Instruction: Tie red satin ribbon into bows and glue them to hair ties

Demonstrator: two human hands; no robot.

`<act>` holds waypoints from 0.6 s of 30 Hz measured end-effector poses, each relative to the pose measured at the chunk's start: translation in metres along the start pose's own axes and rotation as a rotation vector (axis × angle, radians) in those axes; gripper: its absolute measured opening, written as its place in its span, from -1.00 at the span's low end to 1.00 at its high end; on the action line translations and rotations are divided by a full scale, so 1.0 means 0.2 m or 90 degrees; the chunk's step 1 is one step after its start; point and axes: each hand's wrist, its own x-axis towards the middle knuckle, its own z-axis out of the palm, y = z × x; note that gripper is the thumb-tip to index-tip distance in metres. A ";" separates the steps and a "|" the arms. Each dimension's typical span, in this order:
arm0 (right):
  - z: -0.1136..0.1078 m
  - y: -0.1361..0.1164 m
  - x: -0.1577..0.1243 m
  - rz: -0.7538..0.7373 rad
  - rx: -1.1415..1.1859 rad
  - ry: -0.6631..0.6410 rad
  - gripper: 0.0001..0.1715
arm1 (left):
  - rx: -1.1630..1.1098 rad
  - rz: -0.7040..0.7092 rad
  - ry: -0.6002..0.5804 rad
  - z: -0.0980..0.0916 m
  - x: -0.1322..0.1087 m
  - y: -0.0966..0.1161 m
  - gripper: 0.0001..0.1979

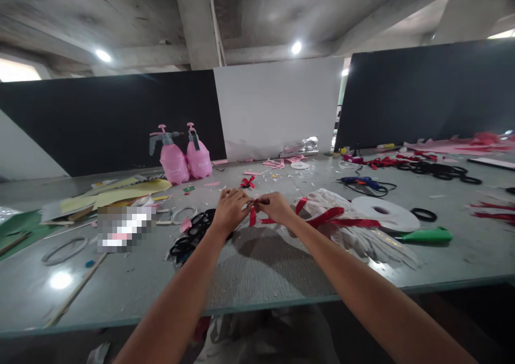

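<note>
Above the middle of the table, my left hand (232, 209) and my right hand (276, 206) meet fingertip to fingertip. Both pinch a short red ribbon (252, 217), whose ends hang below the fingers; how it is folded between them is too small to make out. Just beyond the hands lies a small red ribbon bow (248, 182). Beside my left wrist is a pile of black hair ties (197, 227). Longer red ribbon (328, 215) lies to the right of my right hand, across a bundle of white strips (354, 235).
To the right are a white roll (396, 220), a green-handled tool (428, 236), a black ring (424, 214) and a blue glue gun (364, 183) with its cord. Two pink spray bottles (175, 163) stand back left. The glass tabletop's front edge (281, 303) runs below my forearms.
</note>
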 end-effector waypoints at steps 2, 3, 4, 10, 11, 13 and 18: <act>0.00 0.01 0.00 0.008 0.005 0.001 -0.74 | 0.032 0.018 -0.004 0.01 0.01 0.00 -0.80; 0.00 0.01 0.00 0.014 0.015 0.003 -0.74 | 0.045 0.023 -0.002 0.01 0.01 0.01 -0.80; 0.00 0.01 0.00 0.023 0.026 0.007 -0.74 | 0.056 0.023 0.003 0.01 0.01 0.01 -0.80; 0.00 0.01 0.00 0.072 0.036 0.036 -0.70 | 0.123 0.007 0.025 0.04 0.01 0.05 -0.79; 0.01 0.01 0.00 0.080 0.039 0.039 -0.70 | 0.130 0.006 0.024 0.04 0.01 0.06 -0.79; 0.01 0.03 0.00 0.102 0.054 0.043 -0.70 | 0.135 0.003 0.020 0.05 0.01 0.07 -0.80; 0.01 0.04 0.01 0.131 0.085 0.041 -0.74 | 0.131 0.001 0.014 0.05 0.01 0.06 -0.77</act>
